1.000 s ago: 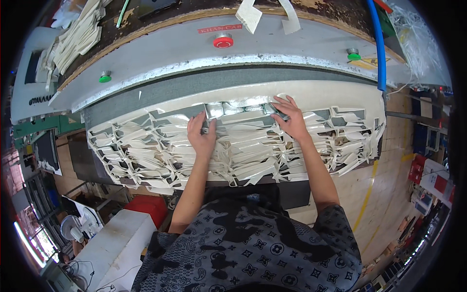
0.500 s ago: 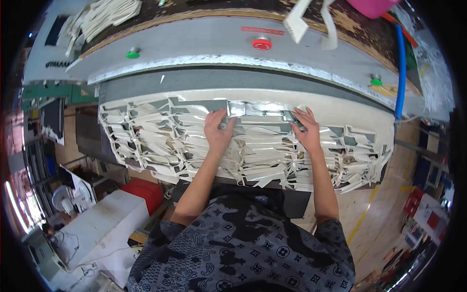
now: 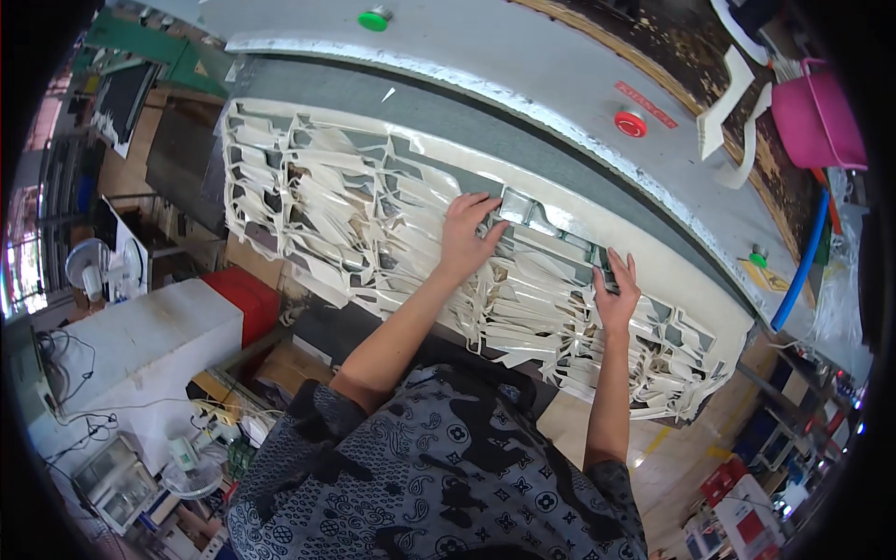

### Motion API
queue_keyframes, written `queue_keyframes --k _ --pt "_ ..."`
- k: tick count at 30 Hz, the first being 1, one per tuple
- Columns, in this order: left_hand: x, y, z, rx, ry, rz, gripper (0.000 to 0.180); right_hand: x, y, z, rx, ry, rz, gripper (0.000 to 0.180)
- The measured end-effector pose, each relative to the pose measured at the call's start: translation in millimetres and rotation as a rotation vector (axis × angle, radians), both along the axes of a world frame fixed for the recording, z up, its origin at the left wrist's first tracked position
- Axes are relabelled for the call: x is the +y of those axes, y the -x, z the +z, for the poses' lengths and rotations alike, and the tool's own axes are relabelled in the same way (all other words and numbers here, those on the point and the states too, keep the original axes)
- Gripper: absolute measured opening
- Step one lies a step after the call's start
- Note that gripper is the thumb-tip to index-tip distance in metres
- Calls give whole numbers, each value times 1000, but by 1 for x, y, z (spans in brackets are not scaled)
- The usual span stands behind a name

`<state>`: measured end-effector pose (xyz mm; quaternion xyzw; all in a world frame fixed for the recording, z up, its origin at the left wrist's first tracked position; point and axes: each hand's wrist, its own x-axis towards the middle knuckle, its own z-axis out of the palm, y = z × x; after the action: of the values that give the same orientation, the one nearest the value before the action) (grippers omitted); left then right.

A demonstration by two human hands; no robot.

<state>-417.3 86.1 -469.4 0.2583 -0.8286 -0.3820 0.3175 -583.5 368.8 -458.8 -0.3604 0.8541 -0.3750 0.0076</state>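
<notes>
A long, narrow cutting die of shiny metal lies on a cream sheet, close to the sheet's uncut far band. My left hand grips its left end, thumb and fingers on either side. At the right end my right hand holds it between thumb and fingers. Nearer to me the sheet is cut into a loose web of strips and holes, with some strips twisted and raised. Through the holes a dark grey board shows.
Beyond the sheet runs a grey machine beam with a red button and green buttons. Cut cream pieces and a pink basket sit above it. A blue hose hangs at right; a white cabinet stands at left.
The view has swung, so the bench now slants down to the right. Both hands stay at the die's ends; its place on the sheet looks about the same.
</notes>
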Motion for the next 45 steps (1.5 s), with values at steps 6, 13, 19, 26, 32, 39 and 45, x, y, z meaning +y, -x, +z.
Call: queue_keyframes --k 6,13,19,26,32,39,45 --pt "-2 1 -5 -21 -12 -26 40 0 0 0 63 -60 21 39" --pt "-5 0 -6 -35 2 -34 34 -1 1 1 67 -66 21 38" --pt "-4 -4 -9 -60 13 -33 34 0 -4 3 15 -36 9 39" --pt "-11 -5 12 -55 -68 -103 40 -1 -6 36 -142 -85 -3 54" --pt "-64 -29 39 174 -377 89 36 -22 -118 99 -297 171 -80 47" --pt "-162 -16 158 713 -317 392 77 -5 -223 61 -195 -292 206 51" --pt "-180 2 192 683 -380 505 93 -6 -247 63 -111 -306 160 67"
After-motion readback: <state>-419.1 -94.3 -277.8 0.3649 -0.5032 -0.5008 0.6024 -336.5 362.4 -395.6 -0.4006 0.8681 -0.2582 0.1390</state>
